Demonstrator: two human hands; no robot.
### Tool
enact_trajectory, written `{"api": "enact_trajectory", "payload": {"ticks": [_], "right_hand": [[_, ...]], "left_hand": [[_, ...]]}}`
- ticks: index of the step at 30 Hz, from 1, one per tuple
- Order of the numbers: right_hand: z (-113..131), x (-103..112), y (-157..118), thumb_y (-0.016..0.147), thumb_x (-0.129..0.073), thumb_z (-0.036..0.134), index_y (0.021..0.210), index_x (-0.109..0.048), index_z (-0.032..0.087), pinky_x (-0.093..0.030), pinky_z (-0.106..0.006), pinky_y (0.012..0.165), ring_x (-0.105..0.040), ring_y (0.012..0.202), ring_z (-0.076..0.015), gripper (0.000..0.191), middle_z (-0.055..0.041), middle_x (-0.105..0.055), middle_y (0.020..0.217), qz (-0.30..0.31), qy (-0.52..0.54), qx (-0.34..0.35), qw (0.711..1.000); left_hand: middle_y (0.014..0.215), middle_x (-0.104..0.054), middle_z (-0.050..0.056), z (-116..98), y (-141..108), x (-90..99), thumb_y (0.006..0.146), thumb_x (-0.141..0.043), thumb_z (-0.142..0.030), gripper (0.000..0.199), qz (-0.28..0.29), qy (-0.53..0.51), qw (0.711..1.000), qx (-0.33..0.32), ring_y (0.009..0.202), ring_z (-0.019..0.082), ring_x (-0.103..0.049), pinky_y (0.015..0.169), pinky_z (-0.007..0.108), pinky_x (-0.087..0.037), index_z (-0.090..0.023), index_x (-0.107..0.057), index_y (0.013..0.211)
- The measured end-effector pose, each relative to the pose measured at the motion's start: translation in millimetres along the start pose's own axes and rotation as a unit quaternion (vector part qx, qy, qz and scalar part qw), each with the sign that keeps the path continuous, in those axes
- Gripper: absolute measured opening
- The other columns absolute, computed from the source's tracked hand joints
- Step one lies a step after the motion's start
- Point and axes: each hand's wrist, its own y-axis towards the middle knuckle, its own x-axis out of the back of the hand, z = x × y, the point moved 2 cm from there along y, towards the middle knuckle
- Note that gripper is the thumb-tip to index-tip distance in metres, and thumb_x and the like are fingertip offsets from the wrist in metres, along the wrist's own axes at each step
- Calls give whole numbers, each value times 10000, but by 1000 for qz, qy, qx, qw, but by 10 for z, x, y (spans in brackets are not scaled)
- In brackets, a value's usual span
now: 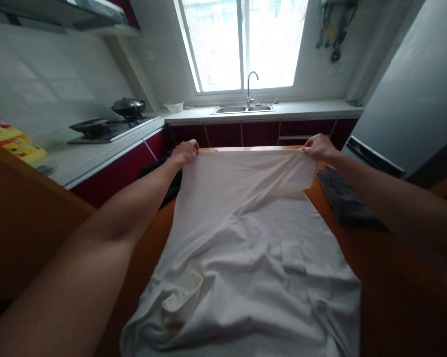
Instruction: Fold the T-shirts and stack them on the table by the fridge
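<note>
White garment, grey cloth on table

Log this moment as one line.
left hand: pinching far edge of white garment | right hand: pinching same edge | edge: taut | near part: wrinkled on table | dark cloth: right of garment

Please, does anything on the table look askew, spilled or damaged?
I see no spill or damage. Only the white garment looks askew: the left hand and right hand hold its far edge straight, but folds slant toward the right hand and the near part is rumpled.
</note>
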Motion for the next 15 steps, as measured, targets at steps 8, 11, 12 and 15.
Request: {"api": "enact_trajectory", "payload": {"ticks": [8, 11, 12, 15], "right_hand": [[178, -33, 413, 936, -625, 400, 953, -673, -101, -358, -395, 956, -561, 1206, -285, 503, -329, -631, 1166, -145, -6, -38, 989], [191, -135, 479, 947, -645, 314, 1072, -689, -29, -376, -463, 976, -574, 1168, -293, 368, -292, -652, 1188, -162, -13, -46, 986], [176, -178, 489, 949, -640, 305, 1096, -691, -13, -380, -469, 975, -575, 1163, -291, 354, -280, -655, 1196, -160, -15, -48, 986], [75, -339, 516, 956, -622, 310, 1126, -687, -14, -384, -455, 971, -569, 1162, -283, 372, -272, -651, 1208, -134, -19, -53, 989]], "left_hand": [[1025, -667, 100, -106, 345, -155, 939, -468, -168, 231, -167, -95, 981, 36, 1067, 214, -627, 1013, 378, -436, -70, -625, 1077], [1006, -664, 97, -121, 458, -264, 925, -522, -184, 184, -177, -124, 974, 62, 1079, 237, -630, 1026, 368, -441, -121, -641, 1051], [1001, -665, 97, -120, 479, -303, 916, -547, -190, 171, -176, -132, 973, 73, 1077, 249, -632, 1023, 374, -447, -133, -645, 1045], [1017, -672, 109, -108, 508, -457, 918, -570, -224, 189, -163, -171, 969, 68, 1094, 266, -626, 1029, 402, -447, -130, -646, 1063]]}}
